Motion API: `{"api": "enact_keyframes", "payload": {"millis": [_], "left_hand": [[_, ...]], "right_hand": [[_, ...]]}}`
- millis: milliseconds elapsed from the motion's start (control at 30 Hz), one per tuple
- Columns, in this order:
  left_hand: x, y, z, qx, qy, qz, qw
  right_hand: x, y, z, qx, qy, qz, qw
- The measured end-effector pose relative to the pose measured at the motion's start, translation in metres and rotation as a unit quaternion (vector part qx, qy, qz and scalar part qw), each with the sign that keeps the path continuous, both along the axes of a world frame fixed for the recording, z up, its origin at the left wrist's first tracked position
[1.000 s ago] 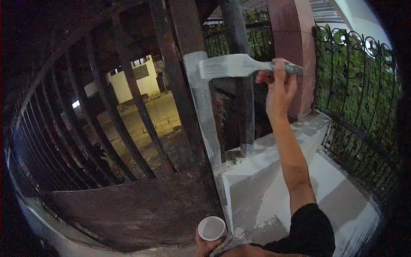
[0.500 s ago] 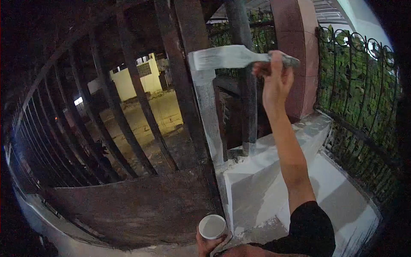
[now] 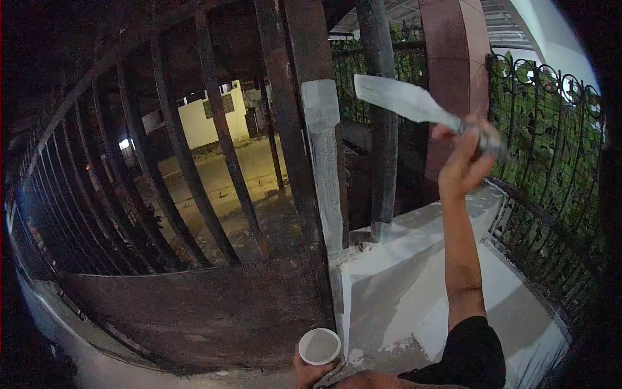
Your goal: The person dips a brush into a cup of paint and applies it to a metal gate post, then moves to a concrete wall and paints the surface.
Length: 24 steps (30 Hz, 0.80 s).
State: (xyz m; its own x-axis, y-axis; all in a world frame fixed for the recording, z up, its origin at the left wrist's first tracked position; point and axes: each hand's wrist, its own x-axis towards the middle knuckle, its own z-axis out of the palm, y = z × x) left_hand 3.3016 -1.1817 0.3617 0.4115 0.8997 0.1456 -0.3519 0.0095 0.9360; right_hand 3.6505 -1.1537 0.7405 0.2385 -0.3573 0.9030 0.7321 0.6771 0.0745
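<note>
A wide paintbrush [image 3: 398,98] coated in pale paint is gripped at its handle by my right hand [image 3: 468,159], raised at the right. Its bristles point left, apart from the gate post. That post [image 3: 327,175] carries pale grey-white paint from about the bristles' height down to the ledge, and stays dark brown above. Low in the view, my left hand [image 3: 311,373] wraps round a white cup [image 3: 319,347] with pale grey paint inside. The cup stands upright in front of the gate's lower panel.
The dark barred gate [image 3: 194,311] spans the left. Right of the post are a grey bar [image 3: 382,129], a reddish pillar [image 3: 447,84] and a whitish ledge [image 3: 408,236]. A wire fence with greenery [image 3: 544,136] stands far right. A lit street [image 3: 223,175] shows through the bars.
My right hand has drawn the brush off the post, rightward and downward, and its handle end now tips lower. The left hand still holds the cup. The view has shifted slightly.
</note>
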Motion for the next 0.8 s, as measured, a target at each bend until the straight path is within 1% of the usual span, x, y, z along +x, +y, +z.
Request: {"api": "enact_keyframes", "payload": {"millis": [33,67,100,133,167,200,233,267,333,367,433,467,533,567,633,700,800], "left_hand": [[0.0,-0.001,0.004,-0.035,-0.025,-0.005,0.999],[0.001,-0.001,0.002,-0.036,-0.025,-0.006,0.999],[0.001,-0.002,-0.004,0.0,0.004,0.002,1.0],[0.001,-0.002,-0.011,0.036,0.033,0.009,0.999],[0.0,0.002,-0.024,0.036,0.034,0.009,0.999],[-0.001,0.008,-0.037,0.012,0.014,-0.019,1.0],[-0.003,0.011,-0.049,-0.012,-0.006,-0.047,0.999],[-0.002,0.008,-0.042,-0.011,-0.005,-0.046,0.999],[0.002,-0.002,-0.018,0.03,0.101,0.026,0.994],[0.001,-0.002,-0.016,0.03,0.102,0.026,0.994],[0.001,-0.002,-0.014,0.091,0.133,0.031,0.986],[0.0,-0.004,-0.008,0.09,0.134,0.029,0.987],[-0.002,-0.005,0.006,0.016,0.166,0.036,0.985],[-0.001,-0.006,0.007,0.015,0.166,0.035,0.985],[0.0,-0.007,0.007,0.057,0.184,0.061,0.979],[-0.003,-0.005,0.005,0.063,0.172,0.047,0.982],[-0.001,-0.005,-0.002,0.062,0.157,0.034,0.985]], "right_hand": [[-0.005,-0.005,-0.006,0.02,-0.096,-0.105,0.99],[-0.008,-0.009,-0.01,0.02,-0.095,-0.105,0.99],[-0.013,-0.014,-0.014,-0.004,-0.186,-0.161,0.969],[-0.017,-0.017,-0.017,-0.028,-0.275,-0.214,0.937],[-0.02,-0.018,-0.019,-0.052,-0.36,-0.264,0.893],[-0.025,-0.015,-0.02,-0.053,-0.359,-0.264,0.894],[-0.03,-0.01,-0.023,-0.035,-0.378,-0.292,0.878],[-0.033,-0.006,-0.024,-0.016,-0.396,-0.319,0.861],[-0.035,-0.002,-0.025,-0.019,-0.395,-0.327,0.858],[-0.035,-0.001,-0.026,-0.022,-0.395,-0.335,0.855],[-0.033,0.004,-0.027,-0.026,-0.391,-0.33,0.859],[-0.031,0.007,-0.028,-0.027,-0.388,-0.328,0.861],[-0.028,0.01,-0.034,-0.03,-0.385,-0.326,0.863],[-0.027,0.009,-0.039,-0.037,-0.387,-0.325,0.862],[-0.024,0.007,-0.049,-0.047,-0.388,-0.325,0.861],[-0.022,0.003,-0.064,-0.08,-0.395,-0.327,0.855],[-0.017,-0.001,-0.088,-0.099,-0.402,-0.33,0.848]]}}
